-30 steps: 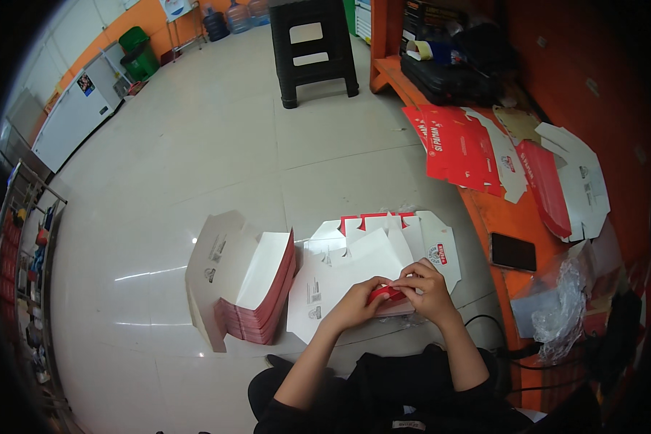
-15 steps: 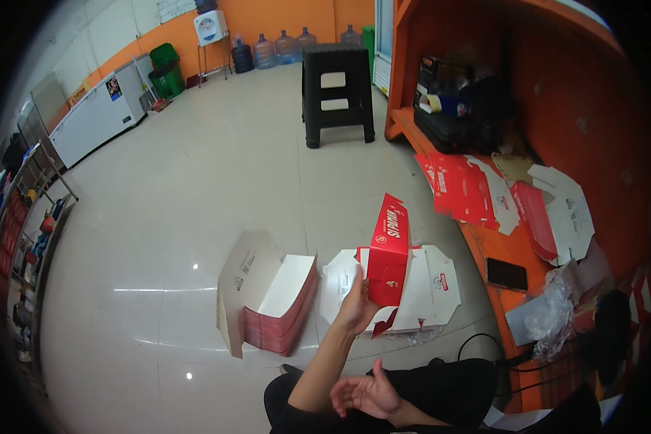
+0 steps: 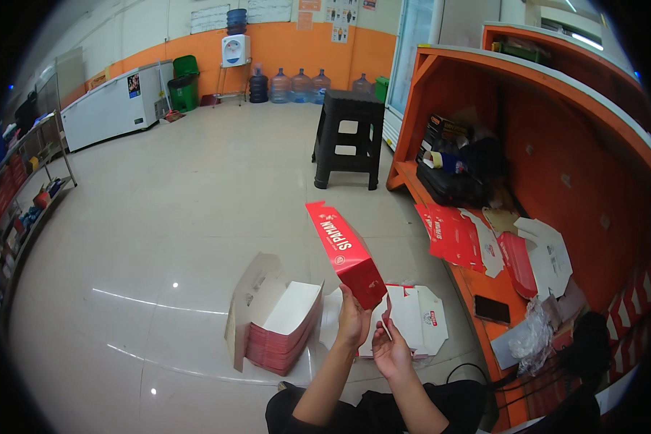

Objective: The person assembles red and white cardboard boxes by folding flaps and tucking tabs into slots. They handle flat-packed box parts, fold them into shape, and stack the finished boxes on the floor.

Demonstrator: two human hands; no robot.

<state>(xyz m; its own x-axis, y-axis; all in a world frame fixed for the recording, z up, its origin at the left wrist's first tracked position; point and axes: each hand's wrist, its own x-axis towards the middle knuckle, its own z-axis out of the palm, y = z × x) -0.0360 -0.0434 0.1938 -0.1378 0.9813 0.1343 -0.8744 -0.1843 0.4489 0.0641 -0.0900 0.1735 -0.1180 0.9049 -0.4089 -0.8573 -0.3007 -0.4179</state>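
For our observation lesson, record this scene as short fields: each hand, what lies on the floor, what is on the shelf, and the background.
Left hand: holds red carton
Right hand: fingers at the carton's lower flap
Floor: nested carton stack; flattened white cartons
Orange shelf: black phone, red printed sheets
Background: black stool, white chest freezer
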